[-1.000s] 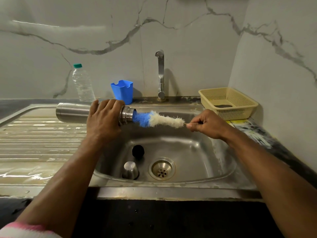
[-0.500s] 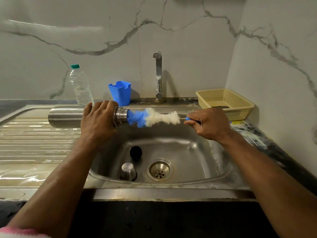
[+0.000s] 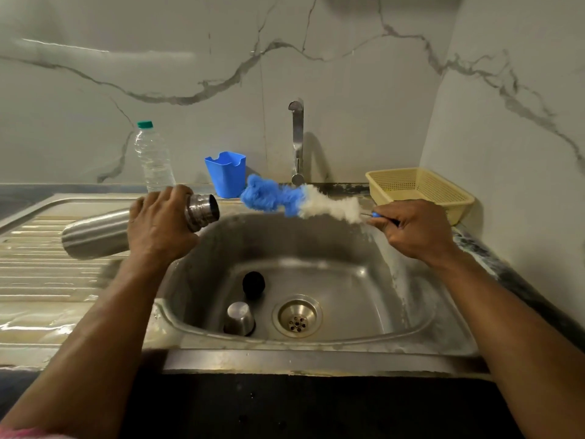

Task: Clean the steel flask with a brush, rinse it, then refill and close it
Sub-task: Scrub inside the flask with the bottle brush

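Over the sink holding a steel cup, left hand grips the flask, right hand the brush.

A brushed silver finish is shown by the steel flask. The brush is tufted blue at its tip and white toward the blue handle. A blue cup, a green-capped clear bottle and a pale yellow lattice basket are seen against grey-veined white marble.

brush pulled out of flask
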